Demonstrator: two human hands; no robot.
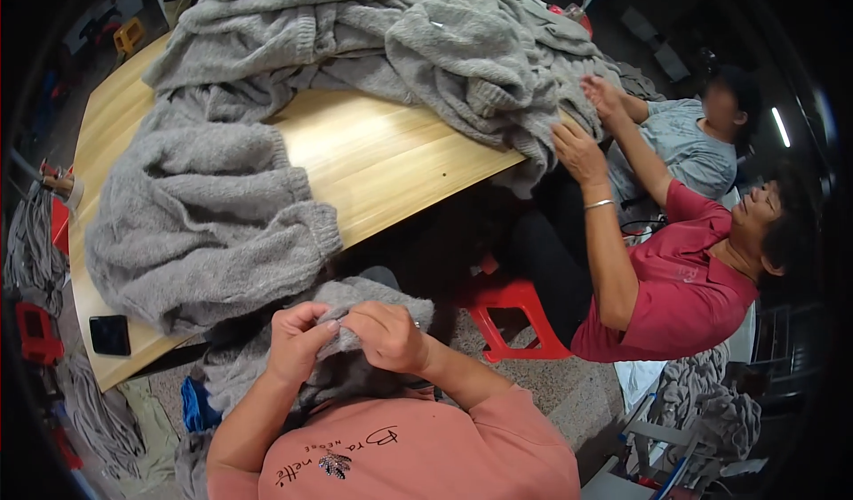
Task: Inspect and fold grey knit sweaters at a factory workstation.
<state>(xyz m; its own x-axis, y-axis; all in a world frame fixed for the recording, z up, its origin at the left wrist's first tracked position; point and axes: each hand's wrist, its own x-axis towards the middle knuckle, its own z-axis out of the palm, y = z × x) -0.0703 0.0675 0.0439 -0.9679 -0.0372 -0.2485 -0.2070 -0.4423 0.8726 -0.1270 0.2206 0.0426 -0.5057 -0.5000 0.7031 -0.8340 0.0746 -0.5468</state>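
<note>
A grey knit piece point(373, 309) is bunched up close to the person's chest, below the near edge of the desk point(391, 158), with the rest of it hanging down over the lap. Both hands pinch it at the top: the left hand point(298, 340) is curled shut on a fold, and the right hand point(388, 336) grips the same fold just beside it, fingertips almost touching the left thumb.

Just beyond, a grey sweater point(204, 216) lies spread on the desk, its ribbed cuff reaching the near edge. A black phone point(110, 335) lies on the desk corner to the left of it. Farther back a heap of grey knitwear point(400, 38) covers the far side. At the right, a person in a red shirt point(675, 291) reaches both hands into that heap, with another person seated behind. A red stool point(511, 309) stands on the floor under the desk edge.
</note>
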